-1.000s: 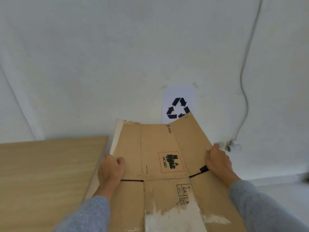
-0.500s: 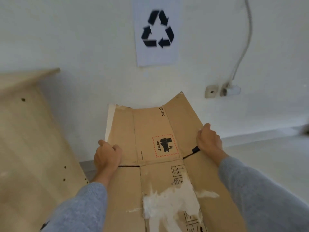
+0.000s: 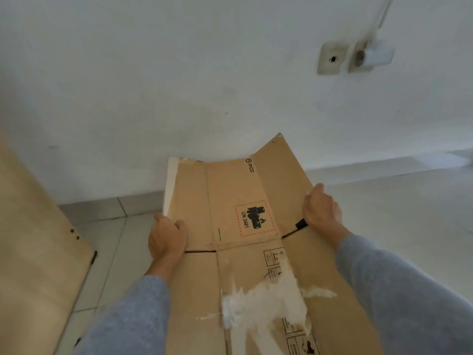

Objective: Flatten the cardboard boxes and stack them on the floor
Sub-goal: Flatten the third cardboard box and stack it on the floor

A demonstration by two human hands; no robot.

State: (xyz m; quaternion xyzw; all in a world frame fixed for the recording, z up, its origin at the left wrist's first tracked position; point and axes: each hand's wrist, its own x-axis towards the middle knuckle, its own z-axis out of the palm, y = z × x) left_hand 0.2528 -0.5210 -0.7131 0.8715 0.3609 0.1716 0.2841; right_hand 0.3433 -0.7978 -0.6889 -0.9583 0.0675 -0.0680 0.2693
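My left hand [image 3: 166,239] is clamped on the left edge of the flattened brown cardboard box [image 3: 230,190], thumb on top; my right hand [image 3: 321,210] is clamped on its right edge, beside a black tape tab [image 3: 301,224]. I hold the box out in front of me, above the pale tiled floor [image 3: 396,213], its far flaps bent upward (a red-bordered UN 3481 label [image 3: 254,218] faces me). A torn white patch [image 3: 263,303] marks the near panel. A light wooden board [image 3: 33,252] stands left; two wall sockets [image 3: 355,57] sit on the white wall [image 3: 179,73].
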